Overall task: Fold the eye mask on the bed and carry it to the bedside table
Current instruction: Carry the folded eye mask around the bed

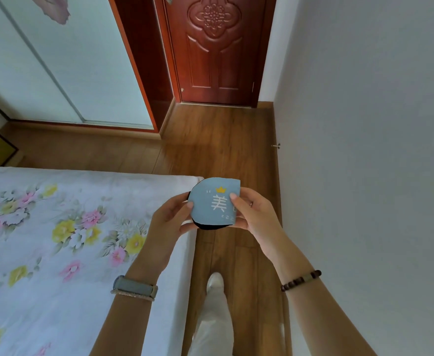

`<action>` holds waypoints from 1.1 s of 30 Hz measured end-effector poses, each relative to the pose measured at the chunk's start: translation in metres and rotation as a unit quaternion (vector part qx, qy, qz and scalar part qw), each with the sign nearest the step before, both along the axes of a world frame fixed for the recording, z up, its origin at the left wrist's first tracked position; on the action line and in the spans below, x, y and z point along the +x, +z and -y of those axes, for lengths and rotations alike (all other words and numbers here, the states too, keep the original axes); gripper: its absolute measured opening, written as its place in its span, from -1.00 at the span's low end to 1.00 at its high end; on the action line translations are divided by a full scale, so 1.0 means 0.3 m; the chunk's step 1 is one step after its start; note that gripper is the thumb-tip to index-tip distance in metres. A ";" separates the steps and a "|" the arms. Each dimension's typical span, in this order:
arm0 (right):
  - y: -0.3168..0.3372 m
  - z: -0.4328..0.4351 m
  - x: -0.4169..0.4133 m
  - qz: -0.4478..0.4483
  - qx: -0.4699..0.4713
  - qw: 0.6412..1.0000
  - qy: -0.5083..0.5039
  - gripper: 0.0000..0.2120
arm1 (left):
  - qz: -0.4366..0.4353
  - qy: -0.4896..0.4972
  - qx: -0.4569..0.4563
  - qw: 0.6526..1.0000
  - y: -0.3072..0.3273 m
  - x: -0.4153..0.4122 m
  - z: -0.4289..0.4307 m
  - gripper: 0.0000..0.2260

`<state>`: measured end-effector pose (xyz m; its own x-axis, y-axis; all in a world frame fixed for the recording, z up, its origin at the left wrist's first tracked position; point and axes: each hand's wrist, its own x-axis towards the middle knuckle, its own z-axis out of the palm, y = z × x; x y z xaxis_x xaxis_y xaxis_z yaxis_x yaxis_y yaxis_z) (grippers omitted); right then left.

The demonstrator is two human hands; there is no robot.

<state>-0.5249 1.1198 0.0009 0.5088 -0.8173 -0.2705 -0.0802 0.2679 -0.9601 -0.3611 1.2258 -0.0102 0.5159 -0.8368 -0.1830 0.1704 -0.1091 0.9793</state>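
Observation:
The eye mask (214, 201) is light blue with a white character and a small yellow crown, with black backing showing at its lower edge. It is folded in half and held in the air over the gap between the bed's corner and the floor. My left hand (171, 219) pinches its left side, thumb on top. My right hand (255, 214) grips its right side, thumb pressed on the blue face. The bed (56, 240), covered in a white floral sheet, fills the lower left. No bedside table shows in view.
A wooden-floor aisle (226, 150) runs between the bed and the white wall (364, 124) on the right. A dark red door (215, 47) stands shut ahead, with a sliding wardrobe (69, 68) to its left. My leg and shoe (214, 281) are below the hands.

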 end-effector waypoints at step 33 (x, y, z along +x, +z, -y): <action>0.026 1.292 0.762 0.003 -0.008 0.998 0.063 -0.80 | 0.001 0.024 -0.002 1.000 0.016 0.741 1.232 -0.65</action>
